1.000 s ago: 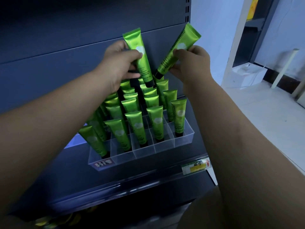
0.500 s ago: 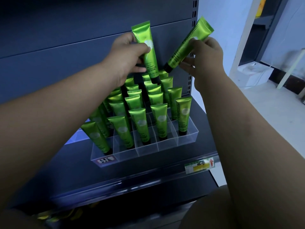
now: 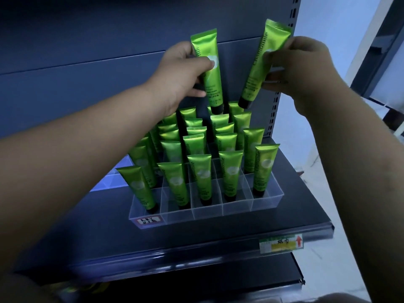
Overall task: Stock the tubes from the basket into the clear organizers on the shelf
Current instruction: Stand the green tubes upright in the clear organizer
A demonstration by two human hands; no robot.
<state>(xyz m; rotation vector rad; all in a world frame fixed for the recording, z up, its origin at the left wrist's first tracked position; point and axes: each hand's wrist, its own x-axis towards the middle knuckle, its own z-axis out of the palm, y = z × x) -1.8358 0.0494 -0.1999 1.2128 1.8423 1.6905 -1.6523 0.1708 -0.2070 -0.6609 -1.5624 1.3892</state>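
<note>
Left hand curled round one green tube, right hand pinching a second tube; both caps down, just above the back row of the clear organizer on the shelf. Second tube swung from a marked slant half a second ago to nearly upright: probably ready for slotting. Legible: "Chamomile", "hand cream"; handwritten sticker and price tag unreadable.

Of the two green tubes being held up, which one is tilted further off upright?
The one the right hand holds, the right tube: its crimped top leans well rightward, while the left tube in the left hand stands nearer upright.
</note>
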